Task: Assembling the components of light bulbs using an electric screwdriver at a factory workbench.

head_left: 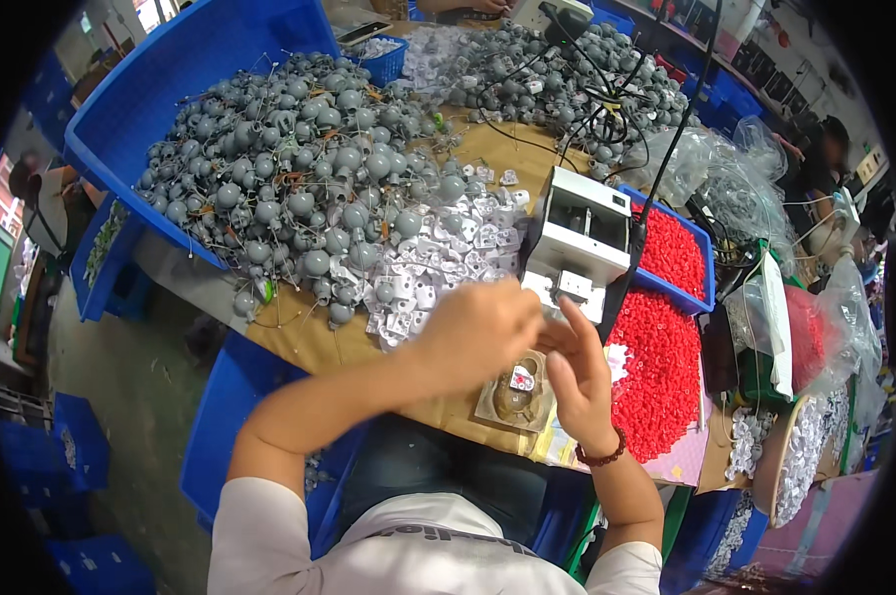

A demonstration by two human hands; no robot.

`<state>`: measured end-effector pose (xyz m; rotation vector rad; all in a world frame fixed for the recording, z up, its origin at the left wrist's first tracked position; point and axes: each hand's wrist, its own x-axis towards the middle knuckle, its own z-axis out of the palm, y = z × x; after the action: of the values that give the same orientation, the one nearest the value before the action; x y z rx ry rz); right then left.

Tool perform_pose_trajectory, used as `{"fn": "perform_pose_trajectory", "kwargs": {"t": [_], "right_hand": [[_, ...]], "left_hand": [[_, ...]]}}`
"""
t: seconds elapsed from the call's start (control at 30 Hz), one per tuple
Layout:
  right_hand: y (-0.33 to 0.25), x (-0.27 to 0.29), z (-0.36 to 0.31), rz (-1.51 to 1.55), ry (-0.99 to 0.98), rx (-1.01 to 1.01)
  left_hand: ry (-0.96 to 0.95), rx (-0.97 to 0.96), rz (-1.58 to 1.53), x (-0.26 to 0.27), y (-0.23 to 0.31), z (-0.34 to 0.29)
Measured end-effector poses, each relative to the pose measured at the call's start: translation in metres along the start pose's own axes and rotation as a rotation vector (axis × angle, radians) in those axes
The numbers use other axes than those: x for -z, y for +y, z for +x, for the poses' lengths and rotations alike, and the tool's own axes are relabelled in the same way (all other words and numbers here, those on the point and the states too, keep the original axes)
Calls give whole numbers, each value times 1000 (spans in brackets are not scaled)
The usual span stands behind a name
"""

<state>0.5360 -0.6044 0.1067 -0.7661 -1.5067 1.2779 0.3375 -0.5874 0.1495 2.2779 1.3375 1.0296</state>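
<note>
My left hand [482,332] is closed and slightly smeared by motion, its fingertips beside those of my right hand; whatever it may hold is hidden. My right hand [582,375], a dark bead bracelet at its wrist, has its thumb and fingers apart, with nothing visible in it. Just below both hands lies a square tan fixture block [515,409], and in its recess sits a small white plastic part [522,378] with red in it. Behind the hands stands a white bench machine [579,223].
Many grey round bulb-like parts [299,178] spill from a tilted blue bin [106,129]. White plastic pieces [448,258] lie beside them. Small red parts [656,377] are heaped at right, below a blue tray [708,268]. A dark cable [681,129] runs past the machine.
</note>
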Motion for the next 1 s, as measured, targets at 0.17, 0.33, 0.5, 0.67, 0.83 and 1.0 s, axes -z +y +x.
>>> {"fn": "perform_pose_trajectory", "kwargs": {"t": [0.17, 0.33, 0.5, 0.67, 0.83, 1.0], "right_hand": [[10, 19, -6, 301, 37, -269], [-20, 25, -10, 230, -421, -370], [5, 47, -19, -211, -220, -287], [53, 41, -38, -774, -193, 56], [77, 43, -43, -1067, -288, 258], [79, 42, -42, -1144, -351, 313]], "left_hand": [[-12, -86, -129, -25, 15, -46], [28, -1, -286, -61, -6, -64], [-144, 272, -663, -65, -8, -89], [-226, 551, -764, -87, -25, -117], [-299, 574, -586, -92, -20, -121], [-254, 453, -432, -97, -21, -120]]}}
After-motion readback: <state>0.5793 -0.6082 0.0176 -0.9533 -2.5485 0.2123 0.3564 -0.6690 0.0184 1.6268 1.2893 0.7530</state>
